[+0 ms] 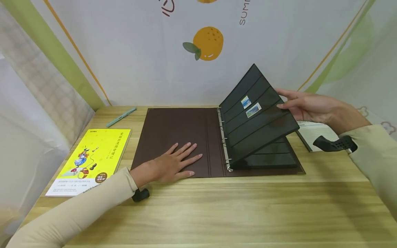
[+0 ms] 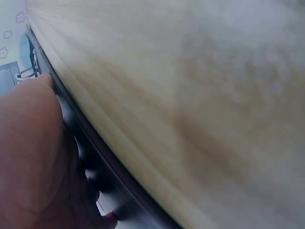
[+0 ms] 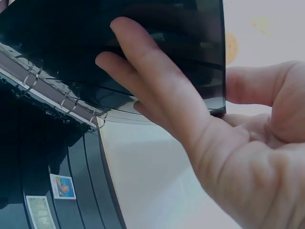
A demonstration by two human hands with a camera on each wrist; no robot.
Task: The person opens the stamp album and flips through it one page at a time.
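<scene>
At the far left of the wooden table (image 1: 217,213) lies a yellow book (image 1: 93,156), with a pale green pen (image 1: 121,117) beyond it near the backdrop. Next comes the left hand (image 1: 173,165), laid flat with fingers straight and slightly spread on the brown inner cover (image 1: 173,134) of an open ring binder; it presses rather than grips, and the left wrist view shows little more than the palm against the binder's edge. At the spine sit the metal rings (image 1: 224,137), and from them a black stamp page (image 1: 257,117) rises at a slant, carrying 2 small stamps (image 1: 249,106) in its strips. The right hand (image 1: 305,105) holds that page at its outer edge, fingers nearly straight across the back and the thumb on the other side (the right wrist view shows this light pinch). More black pages (image 1: 273,156) lie flat beneath, and a white booklet (image 1: 313,132) rests just right of the binder.

To turn the page well, I would keep the left hand steady on the cover, guide the sheet in an arc around the rings, and keep the hold on the margin so the stamps stay untouched.
</scene>
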